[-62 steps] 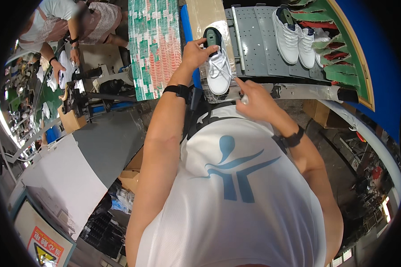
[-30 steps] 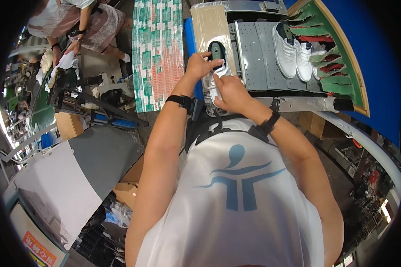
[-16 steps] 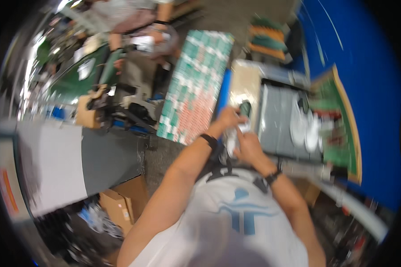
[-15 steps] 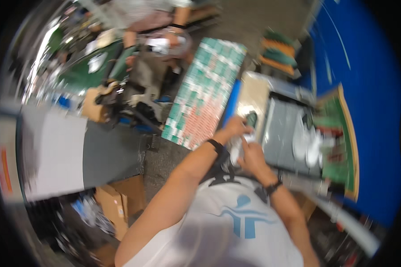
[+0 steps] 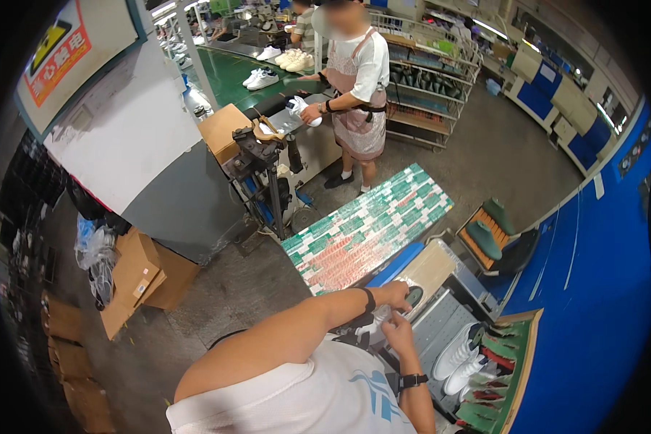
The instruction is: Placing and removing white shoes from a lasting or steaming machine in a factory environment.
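Observation:
In front of my body, my left hand (image 5: 393, 295) has its fingers closed round the edge of a dark green shoe last (image 5: 414, 295), whose rounded end shows past them. Just below, my right hand (image 5: 398, 334) is closed with its fingers curled and the index finger raised toward the left hand. A white shoe (image 5: 376, 323) shows partly beside both hands, mostly hidden by my left forearm. What the right fingers pinch is too small to make out. To the right, a pair of white sneakers (image 5: 457, 362) lies on a grey perforated surface (image 5: 428, 329).
A long bench covered in green, white and red packaging (image 5: 369, 228) stands ahead. Green lasts (image 5: 487, 239) lie on an orange slatted rack at the right, before a blue wall (image 5: 593, 246). Cardboard boxes (image 5: 141, 278) sit at the left. A co-worker (image 5: 354, 94) holds a white shoe beyond the bench.
My view has tilted up and turned, so the co-worker and far racks now show more fully. Both hands stay close together at the last and the white shoe.

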A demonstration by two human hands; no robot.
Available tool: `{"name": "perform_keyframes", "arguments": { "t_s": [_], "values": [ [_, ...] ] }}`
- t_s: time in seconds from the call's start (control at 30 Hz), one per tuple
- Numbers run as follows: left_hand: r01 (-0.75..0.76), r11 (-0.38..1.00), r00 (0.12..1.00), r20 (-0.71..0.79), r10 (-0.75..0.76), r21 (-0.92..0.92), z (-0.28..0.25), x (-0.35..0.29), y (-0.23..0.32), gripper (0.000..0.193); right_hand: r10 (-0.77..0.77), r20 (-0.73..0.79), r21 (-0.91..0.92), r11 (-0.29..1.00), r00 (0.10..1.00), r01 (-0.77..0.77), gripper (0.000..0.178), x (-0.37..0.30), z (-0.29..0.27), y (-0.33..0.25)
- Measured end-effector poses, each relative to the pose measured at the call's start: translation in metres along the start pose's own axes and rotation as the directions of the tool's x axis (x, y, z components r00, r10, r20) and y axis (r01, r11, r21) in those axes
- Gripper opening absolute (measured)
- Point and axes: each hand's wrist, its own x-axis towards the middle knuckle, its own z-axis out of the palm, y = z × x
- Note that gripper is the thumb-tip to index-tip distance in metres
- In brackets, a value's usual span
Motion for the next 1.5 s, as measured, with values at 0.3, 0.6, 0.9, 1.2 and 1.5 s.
{"name": "perform_keyframes", "arguments": {
  "t_s": [0.3,0.6,0.9,1.2,1.5],
  "values": [
    [-0.005,1.000,0.999,0.042,0.005,0.012,-0.008,-0.004,0.013,0.058,-0.103,0.052,-0.186,0.976,0.993,0.111,0.066,-0.032,-0.015,-0.004],
    [0.002,1.000,0.998,-0.056,0.000,0.019,0.013,-0.004,0.006,0.059,-0.111,0.074,-0.443,0.887,0.991,0.133,0.060,0.000,0.001,0.014],
    [0.037,0.998,0.999,-0.014,-0.037,0.058,0.007,-0.002,0.011,0.057,0.007,0.064,-0.254,0.967,0.998,0.009,0.076,-0.025,-0.008,0.000],
    [0.020,0.999,0.999,-0.033,-0.018,0.041,0.009,-0.003,0.009,0.056,0.094,0.084,-0.061,0.994,0.992,-0.089,0.069,-0.023,-0.005,0.021],
    [0.011,0.984,0.998,-0.056,-0.021,-0.180,0.024,-0.018,-0.005,0.083,0.163,-0.208,0.289,0.952,0.964,-0.098,0.062,-0.052,0.007,0.040]
  ]
}}
